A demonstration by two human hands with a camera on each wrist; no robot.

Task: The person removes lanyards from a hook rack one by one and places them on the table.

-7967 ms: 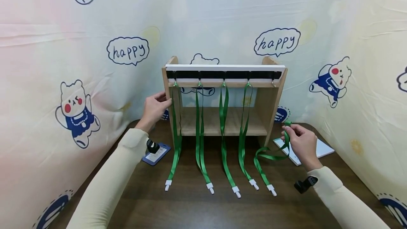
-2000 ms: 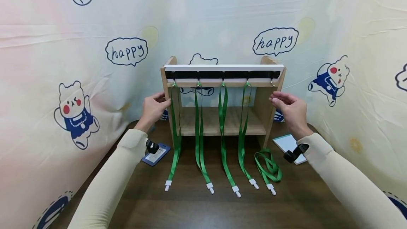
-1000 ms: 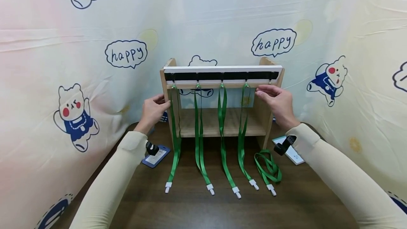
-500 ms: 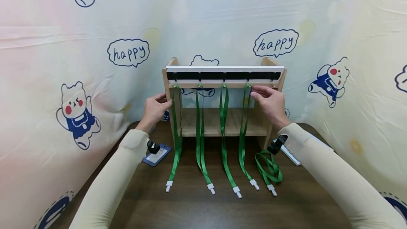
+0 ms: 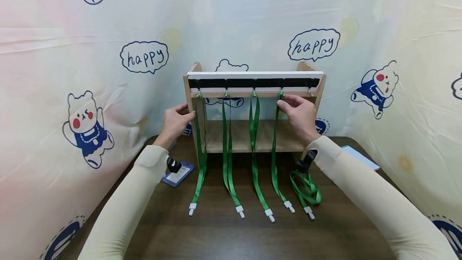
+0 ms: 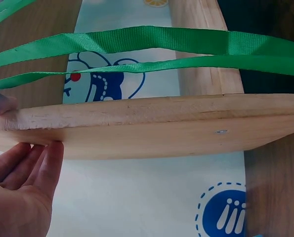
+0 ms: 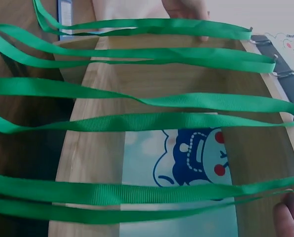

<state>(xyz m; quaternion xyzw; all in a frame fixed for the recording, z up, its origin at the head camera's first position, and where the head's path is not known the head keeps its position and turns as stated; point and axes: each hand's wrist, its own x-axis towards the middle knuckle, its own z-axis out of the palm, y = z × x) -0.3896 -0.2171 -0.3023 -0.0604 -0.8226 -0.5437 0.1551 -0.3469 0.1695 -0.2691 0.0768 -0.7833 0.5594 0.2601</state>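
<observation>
At the far left of the rack, the left hand (image 5: 174, 124) grips the side panel, thumb on the front edge, fingers against the outer face (left wrist view confirms). Just below it, blue badge holder (image 5: 178, 174) flat on the dark table (image 5: 231, 238), partly behind the camera on the left wrist. Next, wooden rack (image 5: 240, 131), upright, white rail with black strip (image 5: 240, 83) across the top, metal hooks along it. First green lanyard (image 5: 200, 179) hangs by the left panel, white clip at its lower end. Second lanyard (image 5: 225, 151) hangs next, two strands side by side. Third lanyard (image 5: 254, 167) hangs mid-rack, loop crossed partway down. Fourth lanyard (image 5: 274, 163) hangs right of that, clip down near the others. Right hand (image 5: 300, 117) pinches this fourth one near its top, just under the hook; fingertips only partly visible in the right wrist view. Rightmost hook (image 5: 309, 90) sits above that hand. Below, fifth lanyard (image 5: 310, 189) lies loosely coiled on the table, clip toward the viewer. Far right, white pad (image 5: 361, 157) on the table, partly covered by the right sleeve.
</observation>
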